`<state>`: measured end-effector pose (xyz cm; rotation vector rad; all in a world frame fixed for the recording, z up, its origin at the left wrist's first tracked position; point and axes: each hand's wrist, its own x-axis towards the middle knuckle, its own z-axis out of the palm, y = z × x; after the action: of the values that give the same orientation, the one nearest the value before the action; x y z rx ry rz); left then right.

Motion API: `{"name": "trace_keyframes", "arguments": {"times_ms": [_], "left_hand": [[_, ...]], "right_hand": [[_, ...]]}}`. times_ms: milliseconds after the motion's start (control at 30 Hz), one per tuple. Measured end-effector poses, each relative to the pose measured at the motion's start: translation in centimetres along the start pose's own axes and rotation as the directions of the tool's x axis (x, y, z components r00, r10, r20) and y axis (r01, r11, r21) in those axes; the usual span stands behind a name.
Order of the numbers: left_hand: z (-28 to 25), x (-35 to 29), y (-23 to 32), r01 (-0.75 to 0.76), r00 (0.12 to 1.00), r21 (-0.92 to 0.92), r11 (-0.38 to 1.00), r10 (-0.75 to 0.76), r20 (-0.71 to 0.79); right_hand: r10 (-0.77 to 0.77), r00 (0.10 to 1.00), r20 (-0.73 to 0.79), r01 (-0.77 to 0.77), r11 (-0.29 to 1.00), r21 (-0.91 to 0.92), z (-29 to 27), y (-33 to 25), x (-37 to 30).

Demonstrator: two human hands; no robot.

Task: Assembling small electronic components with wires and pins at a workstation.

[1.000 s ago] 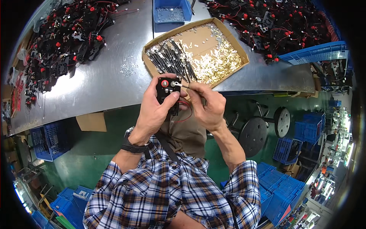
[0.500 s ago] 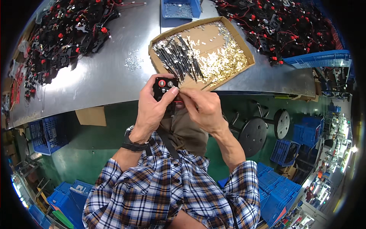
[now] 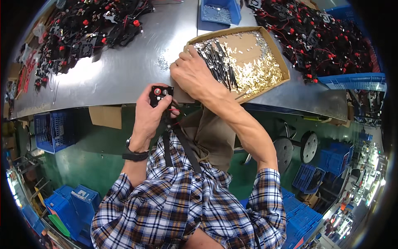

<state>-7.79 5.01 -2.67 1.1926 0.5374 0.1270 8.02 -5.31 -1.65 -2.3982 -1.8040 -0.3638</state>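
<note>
Head view showed the left hand (image 3: 147, 114) gripping a small, light, hard black switch block (image 3: 160, 95) by its sides, while the right hand (image 3: 192, 74) reached, fingers bent, holding nothing I could see, for thin, bendy black pins (image 3: 215, 62) in the cardboard tray (image 3: 286, 74).

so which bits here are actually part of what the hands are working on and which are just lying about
In hand:
- left hand holding a small black part with red buttons
- right hand reaching into the cardboard tray
- black pins and brass terminals in that tray

Lying about:
- piles of black wired parts
- blue bin of small metal pieces
- loose metal pieces on the table
</note>
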Motion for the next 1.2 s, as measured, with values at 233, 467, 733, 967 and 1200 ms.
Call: {"name": "trace_keyframes", "arguments": {"times_ms": [233,467,733,967,1200], "left_hand": [[0.5,0.1,0.5,0.027,0.999,-0.039,0.999,-0.026,0.033],[0.9,0.6,0.6,0.008,0.999,0.045,0.999,-0.01,0.052],[3.7,1.0,0.6,-0.054,0.99,0.109,0.993,0.039,0.137],[4.6,0.8,0.8,-0.029,0.988,0.162,0.986,0.004,0.157],[6.1,0.7,1.2,-0.037,0.984,0.181,0.983,0.005,0.178]], "right_hand": [[-0.037,0.993,0.111,0.048,0.994,-0.095,0.9,0.4,0.9],[0.15,0.987,0.057,-0.151,0.75,0.644,-3.1,-0.3,-2.8],[0.278,0.96,0.016,-0.223,0.732,0.644,-2.9,-0.3,-6.1],[0.314,0.944,0.098,-0.293,0.67,0.682,-4.5,0.1,-6.4],[0.495,0.84,0.221,-0.469,0.458,0.755,-5.4,0.0,-7.6]]}}
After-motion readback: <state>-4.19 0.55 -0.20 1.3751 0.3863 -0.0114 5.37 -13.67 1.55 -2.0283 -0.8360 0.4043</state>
